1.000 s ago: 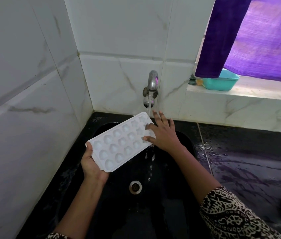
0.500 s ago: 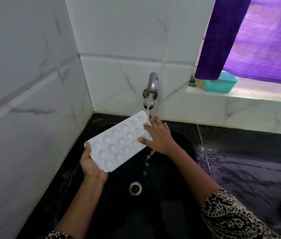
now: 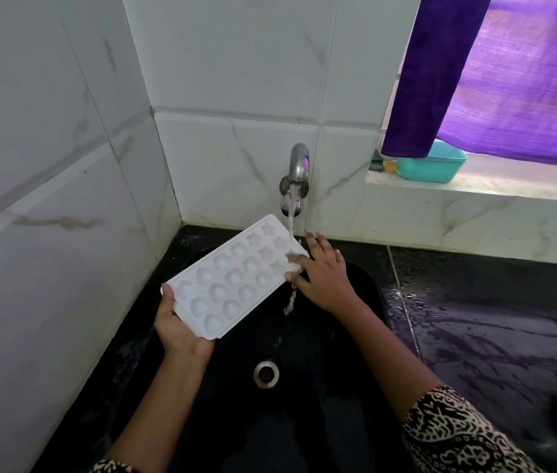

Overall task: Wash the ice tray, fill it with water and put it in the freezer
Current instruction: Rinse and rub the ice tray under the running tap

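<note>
Between the 2 hands, over the black sink (image 3: 355, 336), sits the white plastic ice tray (image 3: 236, 278), tilted with its far end raised under the tap (image 3: 297, 165). Its 3 rows of moulded cavities (rounded nearer the left hand, star-shaped toward the right) look glossy and wet. The left hand (image 3: 178, 326) clamps the near corner from below; the right hand (image 3: 325, 278) lies with fingers spread on the far end, where the stream lands and runs off. A steel drain (image 3: 266, 373) lies below the grip.
</note>
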Tool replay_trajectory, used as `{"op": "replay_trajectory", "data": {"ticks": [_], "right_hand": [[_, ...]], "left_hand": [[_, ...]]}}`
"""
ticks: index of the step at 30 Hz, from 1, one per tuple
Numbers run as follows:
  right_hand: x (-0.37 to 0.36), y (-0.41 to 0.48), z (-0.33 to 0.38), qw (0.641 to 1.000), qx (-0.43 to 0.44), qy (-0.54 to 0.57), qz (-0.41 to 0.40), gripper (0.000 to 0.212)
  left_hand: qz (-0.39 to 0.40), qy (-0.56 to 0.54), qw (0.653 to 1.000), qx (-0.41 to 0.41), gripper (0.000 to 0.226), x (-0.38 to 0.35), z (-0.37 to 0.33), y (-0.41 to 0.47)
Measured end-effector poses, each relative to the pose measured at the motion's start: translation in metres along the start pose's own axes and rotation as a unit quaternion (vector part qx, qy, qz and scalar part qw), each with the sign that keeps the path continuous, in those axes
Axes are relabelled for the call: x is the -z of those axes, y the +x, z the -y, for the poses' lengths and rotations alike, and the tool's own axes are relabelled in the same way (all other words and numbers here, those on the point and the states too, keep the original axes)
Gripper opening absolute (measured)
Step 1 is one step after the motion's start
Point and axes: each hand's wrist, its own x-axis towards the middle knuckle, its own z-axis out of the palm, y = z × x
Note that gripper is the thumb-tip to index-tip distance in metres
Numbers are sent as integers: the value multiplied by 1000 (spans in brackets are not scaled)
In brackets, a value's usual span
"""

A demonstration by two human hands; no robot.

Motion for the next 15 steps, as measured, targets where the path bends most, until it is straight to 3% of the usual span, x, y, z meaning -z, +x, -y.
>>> {"op": "replay_trajectory", "data": {"ticks": [4, 9, 15], "right_hand": [[6, 5, 3, 1000, 23, 17, 10, 44], [12, 7, 4, 997, 39, -64, 29, 48], [10, 9, 6, 997, 53, -27, 49, 44]], "left_hand": [[-1, -11, 1000, 3, 49, 2, -8, 4], [1, -16, 1000, 21, 50, 7, -9, 4], [-8, -10, 1000, 26, 48, 5, -12, 6]]}}
